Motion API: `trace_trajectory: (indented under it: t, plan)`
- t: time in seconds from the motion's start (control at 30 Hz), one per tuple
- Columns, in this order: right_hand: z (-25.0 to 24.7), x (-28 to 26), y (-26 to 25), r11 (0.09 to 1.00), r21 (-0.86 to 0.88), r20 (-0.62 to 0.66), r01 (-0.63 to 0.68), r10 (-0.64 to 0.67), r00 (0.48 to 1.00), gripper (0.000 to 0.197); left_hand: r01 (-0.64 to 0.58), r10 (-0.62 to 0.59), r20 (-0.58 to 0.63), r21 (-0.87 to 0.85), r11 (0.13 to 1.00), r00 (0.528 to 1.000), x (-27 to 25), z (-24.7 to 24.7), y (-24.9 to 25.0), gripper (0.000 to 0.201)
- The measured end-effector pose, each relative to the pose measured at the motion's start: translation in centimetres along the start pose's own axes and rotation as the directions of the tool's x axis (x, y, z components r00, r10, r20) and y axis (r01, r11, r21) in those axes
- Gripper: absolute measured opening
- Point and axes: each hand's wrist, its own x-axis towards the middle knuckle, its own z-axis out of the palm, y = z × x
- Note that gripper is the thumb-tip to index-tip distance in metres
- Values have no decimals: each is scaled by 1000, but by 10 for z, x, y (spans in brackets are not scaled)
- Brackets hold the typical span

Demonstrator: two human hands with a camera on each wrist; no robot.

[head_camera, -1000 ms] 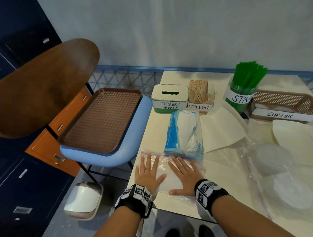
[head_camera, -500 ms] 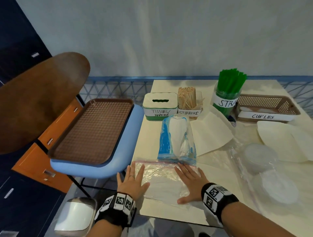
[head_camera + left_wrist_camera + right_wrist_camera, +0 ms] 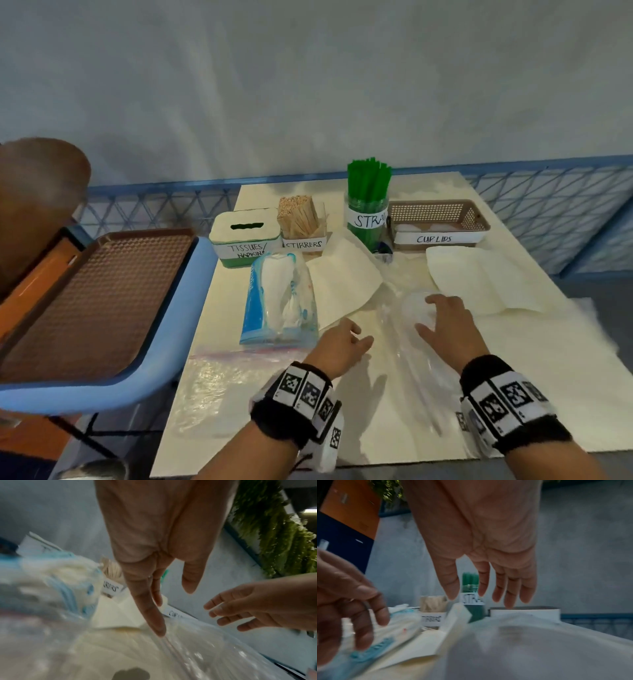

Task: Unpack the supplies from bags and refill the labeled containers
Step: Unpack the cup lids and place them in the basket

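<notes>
A clear plastic bag of white cup lids (image 3: 409, 356) lies on the table right of centre. My right hand (image 3: 426, 313) hovers over its far end with spread fingers and holds nothing. My left hand (image 3: 361, 337) is at the bag's left edge. In the left wrist view, one of its straight fingertips (image 3: 158, 630) touches the plastic (image 3: 205, 655). The brown basket labeled CUP LIDS (image 3: 438, 236) stands at the back right, with a few lids inside. A blue tissue pack (image 3: 277, 301) lies to the left, and an empty flat zip bag (image 3: 233, 377) lies at the near left edge.
At the back stand the TISSUES/NAPKINS box (image 3: 245, 236), the stirrers holder (image 3: 301, 222) and the jar of green straws (image 3: 368, 212). Cream paper sheets (image 3: 479, 281) lie mid-table. A blue chair (image 3: 164, 342) with a brown tray (image 3: 102, 294) stands left of the table.
Both hands left the flat zip bag, where they lay pressed flat, and moved right and forward to the bag of lids. The head view swung right.
</notes>
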Motion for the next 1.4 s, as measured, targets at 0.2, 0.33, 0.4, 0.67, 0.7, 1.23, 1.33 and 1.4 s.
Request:
trace_trajectory:
  t: [0.2, 0.33, 0.4, 0.67, 0.7, 1.23, 1.33, 1.4]
  plan:
    - [-17, 9, 57, 989, -21, 351, -147, 145, 925, 78, 256, -223, 209, -146, 956, 952, 27, 62, 22, 40]
    - [-15, 12, 64, 984, 126, 454, -128, 58, 889, 78, 270, -202, 207, -388, 881, 957, 34, 81, 28, 51]
    - [-14, 15, 69, 962, 231, 442, -147, 31, 896, 77, 189, -158, 112, -377, 907, 981, 35, 83, 33, 45]
    - [-9, 40, 78, 650, 654, 543, -387, -48, 838, 90, -101, 51, -176, -285, 953, 983, 33, 60, 72, 15]
    - [-9, 41, 76, 610, 669, 567, -424, -52, 822, 89, -119, 74, -190, -241, 963, 979, 35, 56, 76, 16]
    - [-8, 41, 58, 850, 525, 138, -39, -40, 990, 91, -44, -3, -112, -410, 911, 994, 47, 43, 74, 39]
    - [-4, 42, 60, 907, 421, 204, 10, -105, 973, 80, -91, 40, -136, -395, 914, 990, 45, 31, 81, 23]
    - [-2, 42, 63, 908, 417, 208, -41, -51, 977, 72, -121, 78, -123, -394, 911, 989, 40, 23, 82, 20]
